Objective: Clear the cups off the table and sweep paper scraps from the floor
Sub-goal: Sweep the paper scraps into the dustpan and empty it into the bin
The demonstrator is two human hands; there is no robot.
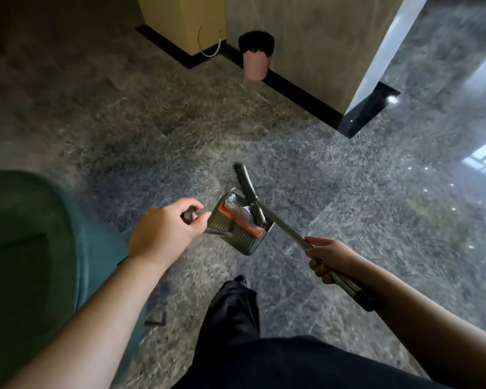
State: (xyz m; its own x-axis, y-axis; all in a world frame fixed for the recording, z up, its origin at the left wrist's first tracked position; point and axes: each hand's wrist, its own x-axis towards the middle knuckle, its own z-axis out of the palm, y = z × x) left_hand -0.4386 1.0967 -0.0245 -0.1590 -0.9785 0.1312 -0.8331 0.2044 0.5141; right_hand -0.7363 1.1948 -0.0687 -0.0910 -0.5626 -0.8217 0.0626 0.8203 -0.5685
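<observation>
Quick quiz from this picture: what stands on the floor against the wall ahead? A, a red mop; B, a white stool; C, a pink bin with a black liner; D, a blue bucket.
C: a pink bin with a black liner stands by the dark baseboard.

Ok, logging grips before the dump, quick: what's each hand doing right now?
Left hand: grips the dustpan handle.
Right hand: grips the broom handle.
</observation>
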